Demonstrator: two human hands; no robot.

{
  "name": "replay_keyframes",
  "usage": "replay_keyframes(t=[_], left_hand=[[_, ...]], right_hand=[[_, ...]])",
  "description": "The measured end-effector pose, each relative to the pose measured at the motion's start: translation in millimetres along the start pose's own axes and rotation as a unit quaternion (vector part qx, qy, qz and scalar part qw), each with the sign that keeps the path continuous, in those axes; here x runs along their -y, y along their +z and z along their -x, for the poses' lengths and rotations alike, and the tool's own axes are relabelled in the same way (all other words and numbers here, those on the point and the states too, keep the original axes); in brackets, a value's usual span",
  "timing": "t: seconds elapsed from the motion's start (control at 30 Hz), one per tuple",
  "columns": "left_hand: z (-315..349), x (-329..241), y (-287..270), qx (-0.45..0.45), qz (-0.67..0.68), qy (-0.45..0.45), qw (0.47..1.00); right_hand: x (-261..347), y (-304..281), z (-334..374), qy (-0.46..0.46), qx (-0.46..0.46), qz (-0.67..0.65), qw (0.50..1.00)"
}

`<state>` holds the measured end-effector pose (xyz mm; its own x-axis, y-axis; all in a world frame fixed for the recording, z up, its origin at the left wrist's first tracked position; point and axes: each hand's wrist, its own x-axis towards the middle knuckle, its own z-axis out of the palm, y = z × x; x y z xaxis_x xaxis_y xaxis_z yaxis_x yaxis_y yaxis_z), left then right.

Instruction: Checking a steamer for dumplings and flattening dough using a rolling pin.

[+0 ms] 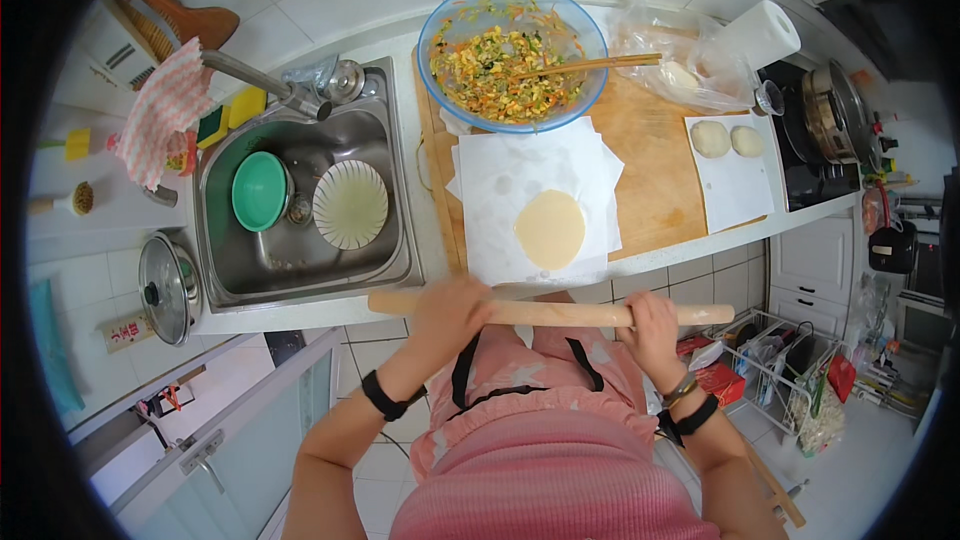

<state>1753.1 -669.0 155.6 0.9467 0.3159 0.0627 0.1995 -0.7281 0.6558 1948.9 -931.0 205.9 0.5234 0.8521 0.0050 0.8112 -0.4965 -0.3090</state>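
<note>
A long wooden rolling pin (560, 314) lies crosswise in front of my body, near the counter's front edge. My left hand (450, 310) is wrapped round it toward its left end, slightly blurred. Round its right part my right hand (652, 330) is closed as well. Beyond the pin, a flat round of dough (550, 230) rests on white paper sheets (490, 180) over a wooden board (655, 160). Behind the paper stands a clear blue-rimmed bowl (430, 50) of chopped vegetable filling (500, 70), with wooden chopsticks (600, 64) laid in it.
Two dough balls (711, 139) sit on a paper sheet (735, 190) at the right. Behind them are a plastic bag (660, 50) and a paper roll (765, 32). At the left, the sink (210, 250) holds a green bowl (259, 191) and a plate (350, 204). A stove pot (830, 120) stands far right.
</note>
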Motion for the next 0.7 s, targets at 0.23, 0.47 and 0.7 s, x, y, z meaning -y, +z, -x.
replay_keyframes(t=[0.23, 0.47, 0.7], left_hand=[[-111, 49, -23, -0.053, 0.045, -0.054, 0.996], [-175, 60, 16, -0.088, -0.046, -0.054, 0.994], [-203, 43, 29, 0.157, -0.015, -0.086, 0.984]], right_hand=[[-33, -39, 36, 0.052, 0.011, 0.041, 0.998], [-54, -73, 76, 0.089, -0.014, 0.100, 0.991], [-76, -87, 110, 0.132, -0.029, 0.155, 0.979]])
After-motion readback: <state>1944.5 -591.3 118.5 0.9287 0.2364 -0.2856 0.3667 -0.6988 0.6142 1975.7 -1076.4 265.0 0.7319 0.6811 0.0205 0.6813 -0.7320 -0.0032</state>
